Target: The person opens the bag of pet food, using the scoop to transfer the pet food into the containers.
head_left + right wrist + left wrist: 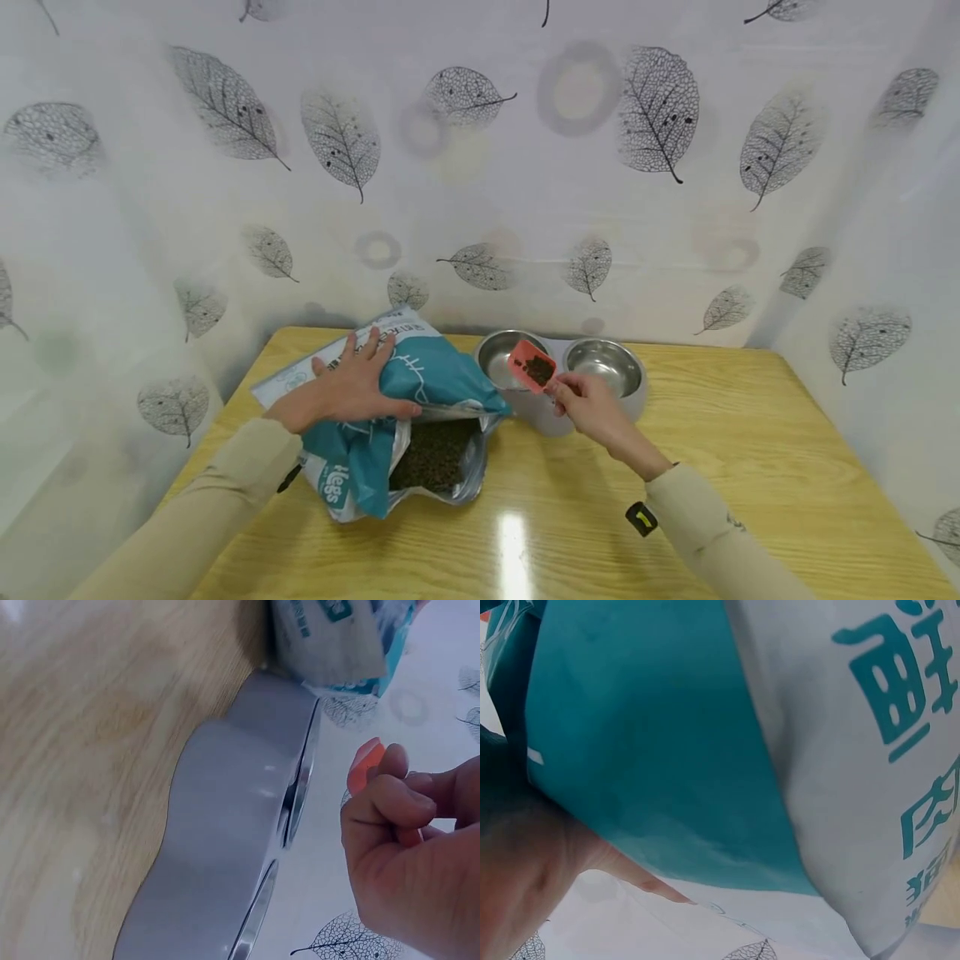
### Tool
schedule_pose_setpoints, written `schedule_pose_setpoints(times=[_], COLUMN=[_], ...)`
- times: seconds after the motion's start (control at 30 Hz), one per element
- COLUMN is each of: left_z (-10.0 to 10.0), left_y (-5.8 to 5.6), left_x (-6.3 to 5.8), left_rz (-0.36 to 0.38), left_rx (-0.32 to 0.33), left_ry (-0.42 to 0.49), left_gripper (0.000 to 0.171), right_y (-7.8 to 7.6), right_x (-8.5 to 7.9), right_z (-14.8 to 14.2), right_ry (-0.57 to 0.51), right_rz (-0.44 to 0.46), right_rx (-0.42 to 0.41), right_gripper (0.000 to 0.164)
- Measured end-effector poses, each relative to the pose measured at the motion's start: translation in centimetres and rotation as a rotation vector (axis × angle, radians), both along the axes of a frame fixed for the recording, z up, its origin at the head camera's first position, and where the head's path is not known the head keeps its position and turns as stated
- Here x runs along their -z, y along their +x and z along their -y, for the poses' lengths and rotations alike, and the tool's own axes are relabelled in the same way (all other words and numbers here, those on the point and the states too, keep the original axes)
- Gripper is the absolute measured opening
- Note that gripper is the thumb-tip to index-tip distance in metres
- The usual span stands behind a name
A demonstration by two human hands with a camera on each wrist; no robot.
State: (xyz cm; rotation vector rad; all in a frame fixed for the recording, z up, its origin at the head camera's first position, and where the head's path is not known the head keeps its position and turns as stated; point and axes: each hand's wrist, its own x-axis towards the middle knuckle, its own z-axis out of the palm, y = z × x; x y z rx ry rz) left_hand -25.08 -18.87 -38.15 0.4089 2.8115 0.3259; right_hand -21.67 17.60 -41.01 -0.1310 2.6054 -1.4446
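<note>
My left hand (352, 387) lies with spread fingers on a teal and white bag (442, 367) tipped on its side. Brown kibble (435, 454) shows in the bag's mouth, which faces me. In the left wrist view the bag (652, 750) fills most of the picture beside the hand (547, 862). My right hand (592, 408) pinches the handle of a small red scoop (520, 357) with some kibble in it. The scoop is over the left steel bowl (491, 354) of a grey double feeder. In the right wrist view the scoop (363, 766) is mostly behind the fingers.
The right steel bowl (603, 362) sits beside the left one in the grey feeder base (217, 817), near the back edge of the wooden table (735, 442). Directly behind the table hangs a pale curtain (525, 192) with leaf prints.
</note>
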Motion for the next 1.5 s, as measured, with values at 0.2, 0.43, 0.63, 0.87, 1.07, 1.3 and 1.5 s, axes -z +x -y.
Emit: schedule_pose_setpoints(times=[0.2, 0.43, 0.63, 0.87, 1.07, 1.3, 1.5], left_z=[-0.2, -0.3, -0.3, -0.2, 0.0, -0.1, -0.1], left_y=[0.3, 0.4, 0.2, 0.2, 0.2, 0.0, -0.1], left_x=[0.4, 0.6, 0.5, 0.5, 0.4, 0.5, 0.5], left_rz=[0.023, 0.0, -0.016, -0.014, -0.014, -0.022, -0.021], left_rx=[0.001, 0.009, 0.007, 0.002, -0.005, -0.001, -0.006], left_ry=[0.007, -0.016, -0.019, -0.021, -0.008, -0.007, -0.018], left_gripper=[0.13, 0.128, 0.128, 0.128, 0.127, 0.129, 0.129], right_y=[-1.8, -2.7, -3.2, -3.3, -3.2, -0.9, 2.2], right_x=[0.9, 1.8, 1.6, 1.5, 1.2, -1.0, -2.3], right_z=[-0.3, -0.3, 0.2, 0.4, 0.4, -0.8, -2.2], right_ry=[0.194, 0.366, 0.44, 0.606, 0.591, 0.055, -0.352], right_rz=[-0.181, -0.36, -0.373, -0.413, -0.491, -0.186, 0.185], right_rx=[-0.03, -0.037, -0.046, -0.061, -0.015, -0.037, -0.402], right_gripper=[0.027, 0.022, 0.018, 0.006, 0.005, 0.027, 0.04])
